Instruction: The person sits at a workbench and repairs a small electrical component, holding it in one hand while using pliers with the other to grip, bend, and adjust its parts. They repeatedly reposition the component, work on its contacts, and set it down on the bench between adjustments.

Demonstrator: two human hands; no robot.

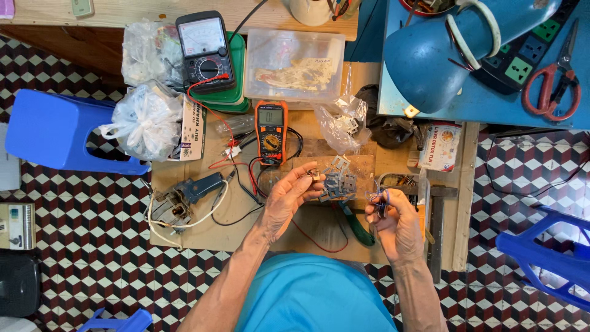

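Head view: left hand (287, 195) pinches small metal part (315, 175), light, stiff, slippery; right hand (393, 221) closed around thin blue wire (380, 198), limp. Grip part by edges.

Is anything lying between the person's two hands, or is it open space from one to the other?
Not open. A cluster of small grey metal pieces sits between the left hand and the right hand, beside the left fingertips; green-handled pliers lie just below it.

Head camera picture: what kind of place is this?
Probably a small electronics repair bench. An orange digital multimeter, a black dial meter and red scissors lie around, and the left hand pinches a small part.
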